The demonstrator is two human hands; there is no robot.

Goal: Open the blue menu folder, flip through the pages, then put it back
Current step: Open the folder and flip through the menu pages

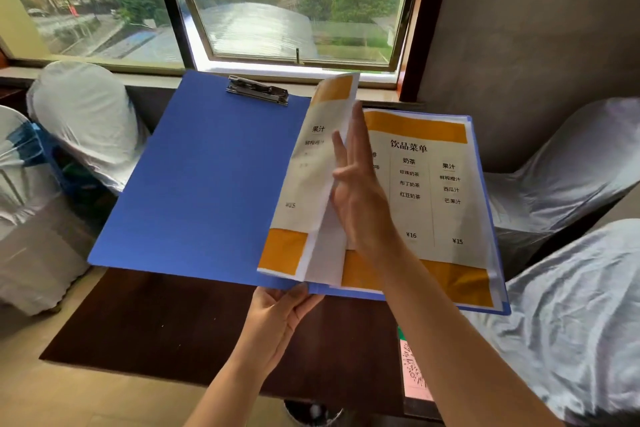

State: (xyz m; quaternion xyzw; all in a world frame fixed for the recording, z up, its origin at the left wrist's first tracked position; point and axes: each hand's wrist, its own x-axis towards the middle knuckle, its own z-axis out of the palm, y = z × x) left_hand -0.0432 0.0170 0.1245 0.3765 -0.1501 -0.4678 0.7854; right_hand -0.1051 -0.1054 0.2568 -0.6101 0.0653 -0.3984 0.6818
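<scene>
The blue menu folder [204, 180] is held open above a dark wooden table [166, 322], with a metal clip [258, 91] at the top of its left cover. My left hand [280, 315] grips the folder's bottom edge at the spine. A menu page [311, 170] with orange bands stands half turned in the middle. My right hand [360, 191] lies flat against that page, fingers spread and pointing up. Beneath it on the right lies another printed menu page [433, 191] with columns of text and prices.
Chairs in white covers stand at the left [86, 121] and at the right [568, 177]. A window [294, 7] is behind the table. A pink QR-code card [415, 374] lies at the table's right edge. A small bin [311, 412] sits under the table.
</scene>
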